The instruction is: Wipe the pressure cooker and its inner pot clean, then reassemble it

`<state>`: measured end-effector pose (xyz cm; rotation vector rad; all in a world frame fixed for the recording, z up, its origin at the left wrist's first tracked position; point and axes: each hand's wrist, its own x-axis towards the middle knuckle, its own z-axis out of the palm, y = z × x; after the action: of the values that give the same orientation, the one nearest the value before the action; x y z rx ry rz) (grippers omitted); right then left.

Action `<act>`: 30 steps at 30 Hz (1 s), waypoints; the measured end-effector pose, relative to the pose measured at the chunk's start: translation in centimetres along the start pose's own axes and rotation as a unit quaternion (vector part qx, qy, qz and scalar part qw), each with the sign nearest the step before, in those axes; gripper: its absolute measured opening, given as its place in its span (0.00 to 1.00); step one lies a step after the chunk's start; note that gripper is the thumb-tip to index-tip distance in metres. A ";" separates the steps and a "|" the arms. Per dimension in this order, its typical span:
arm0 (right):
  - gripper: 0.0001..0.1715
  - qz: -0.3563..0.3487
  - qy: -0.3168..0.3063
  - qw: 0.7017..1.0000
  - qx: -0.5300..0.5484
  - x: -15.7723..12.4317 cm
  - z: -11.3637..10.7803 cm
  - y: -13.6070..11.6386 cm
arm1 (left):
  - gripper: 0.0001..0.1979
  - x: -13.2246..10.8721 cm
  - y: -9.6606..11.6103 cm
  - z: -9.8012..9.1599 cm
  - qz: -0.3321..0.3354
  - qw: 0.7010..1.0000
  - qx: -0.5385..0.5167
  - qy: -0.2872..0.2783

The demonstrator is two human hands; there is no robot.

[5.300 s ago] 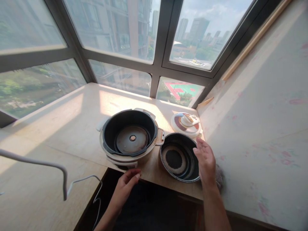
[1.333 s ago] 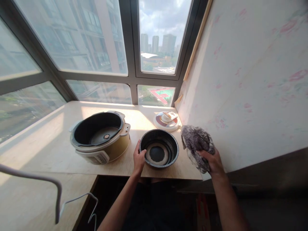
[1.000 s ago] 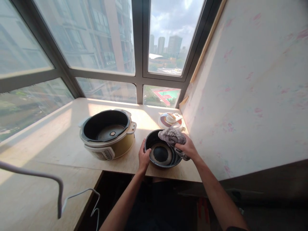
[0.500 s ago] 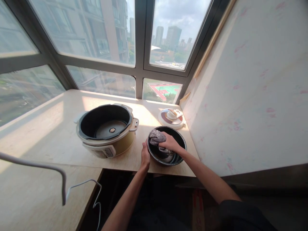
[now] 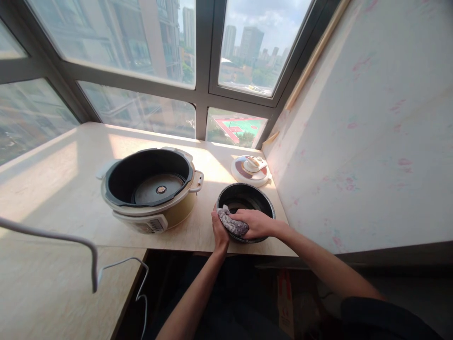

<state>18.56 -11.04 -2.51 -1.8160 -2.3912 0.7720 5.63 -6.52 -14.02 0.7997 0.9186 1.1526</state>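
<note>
A mottled gray cloth [image 5: 233, 225] is bunched in the right hand [image 5: 255, 223], whose fingers are curled around it at the near-left rim of a black cooking pot [image 5: 253, 194]. The left hand [image 5: 220, 232] cups that pot's outer side; whether its thumb grips the rim is hidden. Left of the hands stands an open electric pressure cooker [image 5: 179, 211]; beyond them, its lid [image 5: 243, 168] lies on the tabletop [image 5: 83, 203].

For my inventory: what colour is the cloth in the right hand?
The cloth is mottled greyish purple and whitish, best seen in the head view.
</note>
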 end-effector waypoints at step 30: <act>0.41 0.082 0.091 0.981 -0.149 -0.2 -3.2 4.2 | 0.23 0.0 0.9 -1.9 0.100 0.983 0.151 -0.043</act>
<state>23.42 -9.23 -1.39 -2.1082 -2.3620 0.2463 3.55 -6.20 -14.03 1.2024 0.9689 1.1557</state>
